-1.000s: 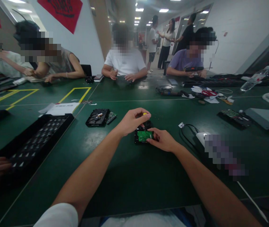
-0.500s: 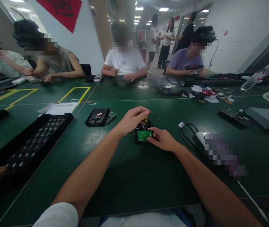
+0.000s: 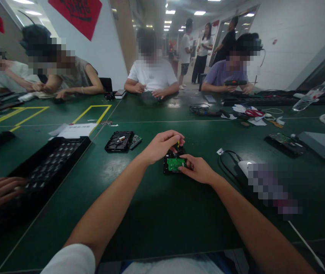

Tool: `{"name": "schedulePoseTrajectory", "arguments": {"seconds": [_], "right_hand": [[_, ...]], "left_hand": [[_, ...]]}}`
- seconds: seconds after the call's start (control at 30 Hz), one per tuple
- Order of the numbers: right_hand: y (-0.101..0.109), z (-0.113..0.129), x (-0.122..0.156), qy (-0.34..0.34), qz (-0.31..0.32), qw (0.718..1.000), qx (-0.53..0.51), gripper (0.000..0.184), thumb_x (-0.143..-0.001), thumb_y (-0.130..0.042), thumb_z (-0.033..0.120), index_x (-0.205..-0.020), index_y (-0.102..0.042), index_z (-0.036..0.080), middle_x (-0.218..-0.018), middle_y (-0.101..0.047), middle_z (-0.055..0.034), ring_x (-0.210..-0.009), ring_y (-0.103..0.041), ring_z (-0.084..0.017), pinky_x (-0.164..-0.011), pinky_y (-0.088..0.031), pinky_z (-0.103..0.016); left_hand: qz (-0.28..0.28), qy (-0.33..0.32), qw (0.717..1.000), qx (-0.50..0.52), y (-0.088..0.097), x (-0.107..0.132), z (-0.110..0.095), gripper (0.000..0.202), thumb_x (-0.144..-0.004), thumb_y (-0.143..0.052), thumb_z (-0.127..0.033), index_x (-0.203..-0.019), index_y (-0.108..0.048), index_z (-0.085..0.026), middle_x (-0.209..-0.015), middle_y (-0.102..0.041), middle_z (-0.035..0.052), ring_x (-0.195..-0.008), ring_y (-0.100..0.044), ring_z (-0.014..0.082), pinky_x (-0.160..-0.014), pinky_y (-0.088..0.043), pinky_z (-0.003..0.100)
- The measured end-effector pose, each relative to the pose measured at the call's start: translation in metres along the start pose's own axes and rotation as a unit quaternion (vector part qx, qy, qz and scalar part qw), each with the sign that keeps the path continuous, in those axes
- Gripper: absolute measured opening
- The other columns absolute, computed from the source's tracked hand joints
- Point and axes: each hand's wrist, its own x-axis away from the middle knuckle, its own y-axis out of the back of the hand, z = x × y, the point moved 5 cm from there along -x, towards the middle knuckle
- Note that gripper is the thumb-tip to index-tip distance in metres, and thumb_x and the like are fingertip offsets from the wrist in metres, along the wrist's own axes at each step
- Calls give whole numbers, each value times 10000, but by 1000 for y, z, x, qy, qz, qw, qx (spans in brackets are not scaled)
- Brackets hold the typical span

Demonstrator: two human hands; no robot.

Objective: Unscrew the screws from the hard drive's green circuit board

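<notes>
A hard drive (image 3: pixel 169 168) with a green circuit board (image 3: pixel 174 164) on its upper face lies on the table in front of me. My right hand (image 3: pixel 198 168) grips its right side, with the thumb over the board's edge. Above the drive's far end, my left hand (image 3: pixel 165 145) is closed in a pinch. A small yellow piece (image 3: pixel 179 144) shows at its fingertips; its kind is too small to tell. The left fingers partly hide the far part of the drive.
Left of my hands lie a black drive (image 3: pixel 118 141) and a small circuit board (image 3: pixel 135 142). A long black tray (image 3: pixel 74 146) stands farther left, with another person's hand (image 3: pixel 2 193) at it. On the right are a white cabled device (image 3: pixel 244 166), another drive (image 3: pixel 285 144) and a grey box (image 3: pixel 322 144).
My left fingers have shifted slightly over the yellow piece, covering more of it. My right hand stays on the hard drive. The other person's hand has come farther over the black tray.
</notes>
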Motion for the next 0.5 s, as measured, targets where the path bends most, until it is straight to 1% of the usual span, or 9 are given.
{"name": "schedulePoseTrajectory", "arguments": {"seconds": [0.13,0.23,0.4,0.5], "right_hand": [[-1,0,0,2,4,1000,0,507,-964,-655,491,-1382,-580,214,-784,-646,14,-629,-589,-135,-596,-406,-255],[0,0,-1,0,3,1000,-1,507,-965,-651,491,-1385,-579,216,-790,-653,11,-640,-597,-139,-603,-412,-255],[-1,-1,-1,-1,1,1000,-1,505,-968,-650,482,-1395,-580,221,-789,-647,12,-644,-599,-138,-606,-411,-255],[-1,-2,-1,-4,2,1000,-4,509,-964,-656,484,-1390,-584,216,-785,-646,11,-641,-599,-137,-603,-408,-255]], "left_hand": [[8,9,999,44,0,-1,2,310,-1001,-546,-416,-1044,-714,-159,-1020,-698,99,-1000,-656,221,-711,-570,283],[13,11,999,49,0,-2,4,311,-1003,-539,-422,-1047,-709,-166,-1023,-692,95,-1012,-651,226,-727,-581,295],[-4,-3,1000,-28,3,-1,4,309,-988,-592,-446,-1082,-701,-173,-1023,-672,67,-900,-632,175,-699,-571,266],[-2,-8,998,-61,4,-1,3,303,-975,-616,-446,-1095,-705,-183,-995,-657,48,-849,-617,158,-681,-564,255]]}}
